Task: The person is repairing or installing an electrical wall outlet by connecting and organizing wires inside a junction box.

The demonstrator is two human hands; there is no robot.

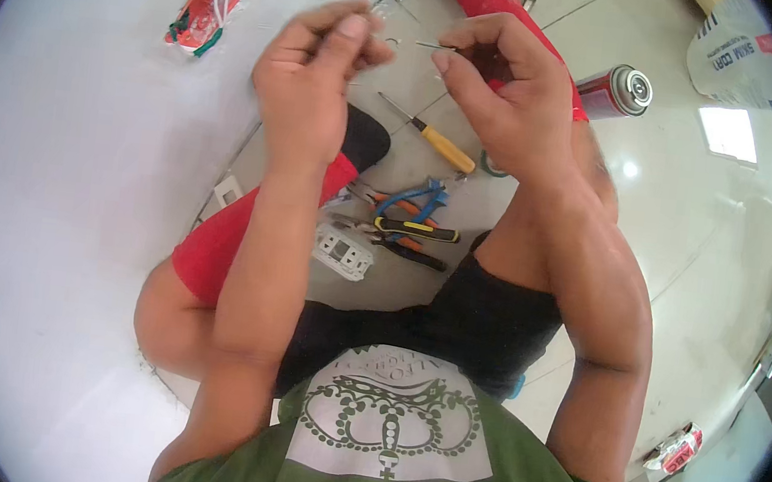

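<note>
My right hand point(515, 90) pinches a thin, dark, screw-like piece point(430, 45) between thumb and forefinger; its tip points toward my left hand. My left hand point(314, 78) is raised beside it, slightly blurred, with fingers curled against the thumb; what they hold, if anything, I cannot make out. Both hands are above the floor between my legs. Below them lies a screwdriver point(447, 149) with a yellow handle. Left of my hands, an orange-red wall box point(213, 5) is set in the white wall, with white and green wires in it.
Nearer my lap lie blue-handled pliers point(428, 203), a black-and-yellow utility knife point(417, 231) and a white socket outlet point(343, 253). A spray can point(616, 91) is beside my right leg. A white printed bag point(739, 57) is at the far right. The white wall point(70, 208) fills the left.
</note>
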